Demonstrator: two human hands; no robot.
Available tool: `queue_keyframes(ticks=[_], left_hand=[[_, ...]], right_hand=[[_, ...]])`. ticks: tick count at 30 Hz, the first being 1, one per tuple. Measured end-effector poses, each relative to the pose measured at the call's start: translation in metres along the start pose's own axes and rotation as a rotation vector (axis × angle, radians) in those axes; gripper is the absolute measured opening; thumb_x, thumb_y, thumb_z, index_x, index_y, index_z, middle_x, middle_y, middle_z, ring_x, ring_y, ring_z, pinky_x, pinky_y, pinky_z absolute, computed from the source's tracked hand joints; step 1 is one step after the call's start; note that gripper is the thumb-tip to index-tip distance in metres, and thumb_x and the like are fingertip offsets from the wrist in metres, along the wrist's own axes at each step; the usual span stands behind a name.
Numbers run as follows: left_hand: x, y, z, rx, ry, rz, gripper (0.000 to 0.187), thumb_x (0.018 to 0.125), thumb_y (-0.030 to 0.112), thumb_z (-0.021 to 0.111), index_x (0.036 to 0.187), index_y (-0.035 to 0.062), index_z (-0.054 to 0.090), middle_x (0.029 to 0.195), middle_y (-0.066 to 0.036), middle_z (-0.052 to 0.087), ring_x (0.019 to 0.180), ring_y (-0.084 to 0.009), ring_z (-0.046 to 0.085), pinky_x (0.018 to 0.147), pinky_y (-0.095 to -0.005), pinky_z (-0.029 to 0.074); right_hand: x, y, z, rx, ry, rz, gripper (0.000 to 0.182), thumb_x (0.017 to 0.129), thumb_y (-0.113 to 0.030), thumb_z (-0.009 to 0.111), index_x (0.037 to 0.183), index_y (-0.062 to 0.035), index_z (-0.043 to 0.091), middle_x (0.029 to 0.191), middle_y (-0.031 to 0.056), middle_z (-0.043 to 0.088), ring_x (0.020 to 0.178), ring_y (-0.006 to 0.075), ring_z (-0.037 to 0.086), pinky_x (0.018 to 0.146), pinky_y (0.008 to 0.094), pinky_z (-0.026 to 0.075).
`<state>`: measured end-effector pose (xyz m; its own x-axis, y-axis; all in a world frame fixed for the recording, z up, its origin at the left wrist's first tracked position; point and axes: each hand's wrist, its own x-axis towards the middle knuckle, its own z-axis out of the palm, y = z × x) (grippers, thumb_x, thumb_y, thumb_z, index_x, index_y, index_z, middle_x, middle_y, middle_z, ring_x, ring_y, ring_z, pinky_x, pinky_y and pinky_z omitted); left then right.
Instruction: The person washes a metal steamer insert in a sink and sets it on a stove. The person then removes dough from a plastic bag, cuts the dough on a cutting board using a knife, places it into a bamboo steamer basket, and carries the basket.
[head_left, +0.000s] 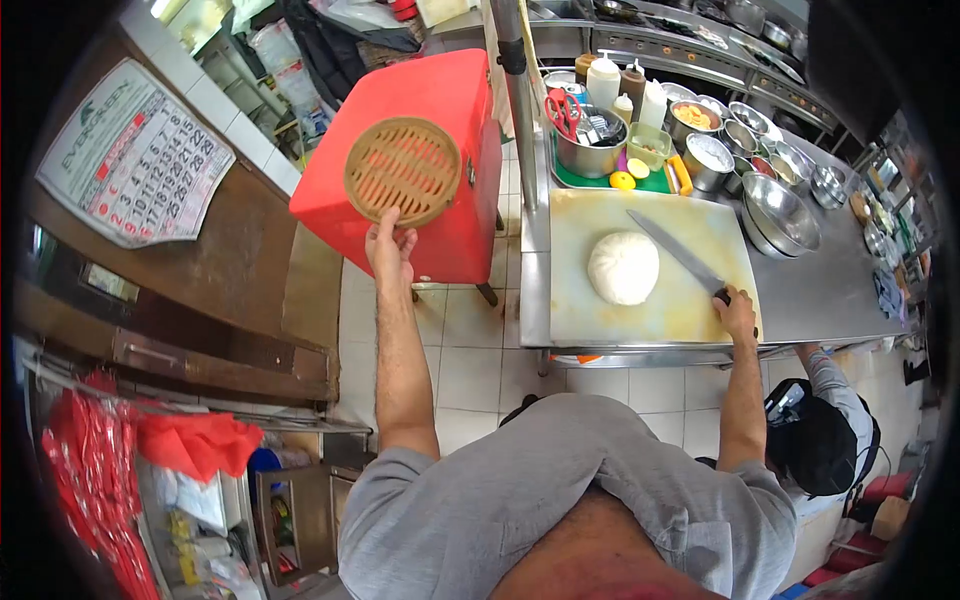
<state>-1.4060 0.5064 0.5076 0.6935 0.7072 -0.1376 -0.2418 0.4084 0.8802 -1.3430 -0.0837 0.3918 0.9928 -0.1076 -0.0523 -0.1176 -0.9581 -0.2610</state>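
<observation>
My left hand grips the near rim of a round, slatted bamboo steamer basket, thumb on top and fingers curled beneath. In this view the basket overlaps a large red box. On the right, my right hand is wrapped around the black handle of a long kitchen knife. Its blade lies across a white cutting board, pointing away from me to the left. A pale, round, smooth ball with faint folds sits on the board, left of the blade.
Behind the board, a steel pot stands on a green tray near red scissors and squeeze bottles. Steel bowls stand to the right. A metal post rises between box and counter. Another person is at lower right.
</observation>
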Motion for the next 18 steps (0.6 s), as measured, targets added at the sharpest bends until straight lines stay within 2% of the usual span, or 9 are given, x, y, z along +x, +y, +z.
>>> queue_keyframes(ticks=[3, 6, 7, 8, 10, 12, 13, 15, 18], left_hand=[[0.043, 0.004, 0.020, 0.088, 0.011, 0.187, 0.037, 0.074, 0.019, 0.071, 0.102, 0.0047, 0.051, 0.075, -0.005, 0.056, 0.059, -0.0150, 0.055, 0.048, -0.0209, 0.047], [0.062, 0.018, 0.037, 0.783, 0.291, 0.873, 0.055, 0.064, 0.012, 0.075, 0.109, 0.0010, 0.045, 0.104, -0.012, 0.048, 0.097, -0.0225, 0.047, 0.077, -0.0388, 0.042], [0.065, 0.021, 0.038, 0.864, 0.227, 1.032, 0.065, 0.059, 0.012, 0.076, 0.115, 0.0051, 0.043, 0.110, -0.012, 0.041, 0.105, -0.0273, 0.039, 0.086, -0.0458, 0.034], [0.068, 0.019, 0.039, 0.866, 0.227, 1.031, 0.065, 0.059, 0.012, 0.076, 0.115, 0.0051, 0.043, 0.110, -0.012, 0.041, 0.105, -0.0273, 0.039, 0.086, -0.0458, 0.034], [0.074, 0.013, 0.042, 1.337, 0.282, 1.210, 0.070, 0.057, 0.014, 0.079, 0.117, 0.0136, 0.044, 0.112, -0.010, 0.038, 0.103, -0.0302, 0.040, 0.086, -0.0483, 0.035], [0.088, -0.004, 0.032, 1.469, 0.238, 1.091, 0.073, 0.056, 0.015, 0.081, 0.119, 0.0213, 0.044, 0.116, -0.007, 0.035, 0.108, -0.0303, 0.036, 0.090, -0.0493, 0.033], [0.093, -0.013, 0.025, 1.558, 0.143, 1.094, 0.074, 0.057, 0.015, 0.080, 0.121, 0.0211, 0.043, 0.117, -0.007, 0.036, 0.110, -0.0314, 0.036, 0.092, -0.0497, 0.032], [0.105, -0.032, 0.011, 1.626, 0.035, 1.071, 0.075, 0.060, 0.015, 0.079, 0.124, 0.0211, 0.041, 0.120, -0.006, 0.035, 0.113, -0.0315, 0.034, 0.094, -0.0509, 0.030], [0.107, -0.040, 0.010, 1.596, 0.096, 1.114, 0.074, 0.061, 0.013, 0.078, 0.125, 0.0206, 0.041, 0.121, -0.006, 0.035, 0.114, -0.0317, 0.034, 0.095, -0.0510, 0.029]], right_hand=[[-0.009, -0.003, 0.003, -0.024, 0.030, -0.050, 0.044, 0.081, -0.029, 0.060, 0.118, -0.0059, 0.051, 0.110, 0.0189, 0.053, 0.101, 0.0372, 0.050, 0.081, 0.0469, 0.044], [-0.027, -0.015, -0.007, 0.040, 0.085, -0.076, 0.040, 0.084, -0.025, 0.057, 0.114, 0.0007, 0.050, 0.107, 0.0221, 0.053, 0.098, 0.0391, 0.051, 0.082, 0.0457, 0.044], [-0.029, -0.013, -0.005, 0.126, 0.077, -0.076, 0.039, 0.085, -0.025, 0.055, 0.113, 0.0018, 0.050, 0.105, 0.0230, 0.054, 0.097, 0.0396, 0.052, 0.081, 0.0446, 0.044], [-0.033, -0.009, -0.002, 0.213, 0.065, -0.076, 0.039, 0.086, -0.026, 0.054, 0.112, 0.0028, 0.051, 0.103, 0.0239, 0.055, 0.095, 0.0401, 0.053, 0.080, 0.0434, 0.044], [-0.043, -0.013, -0.001, 0.284, 0.147, -0.109, 0.038, 0.088, -0.028, 0.052, 0.108, 0.0052, 0.052, 0.092, 0.0235, 0.058, 0.085, 0.0367, 0.057, 0.076, 0.0393, 0.045], [-0.055, -0.019, -0.003, 0.596, 0.077, 0.019, 0.038, 0.090, -0.029, 0.052, 0.104, 0.0064, 0.053, 0.081, 0.0193, 0.059, 0.080, 0.0298, 0.057, 0.075, 0.0362, 0.045], [-0.057, -0.019, 0.003, 0.743, 0.074, 0.100, 0.037, 0.088, -0.029, 0.056, 0.101, 0.0057, 0.054, 0.067, 0.0096, 0.054, 0.063, 0.0182, 0.053, 0.060, 0.0309, 0.045], [-0.078, -0.039, -0.014, 0.831, 0.012, 0.135, 0.035, 0.086, -0.027, 0.059, 0.100, 0.0044, 0.055, 0.065, 0.0056, 0.052, 0.055, 0.0139, 0.049, 0.051, 0.0281, 0.041], [-0.096, -0.066, -0.015, 0.997, -0.018, 0.140, 0.028, 0.080, -0.017, 0.066, 0.098, 0.0009, 0.054, 0.059, -0.0026, 0.045, 0.040, 0.0048, 0.035, 0.035, 0.0215, 0.029]])
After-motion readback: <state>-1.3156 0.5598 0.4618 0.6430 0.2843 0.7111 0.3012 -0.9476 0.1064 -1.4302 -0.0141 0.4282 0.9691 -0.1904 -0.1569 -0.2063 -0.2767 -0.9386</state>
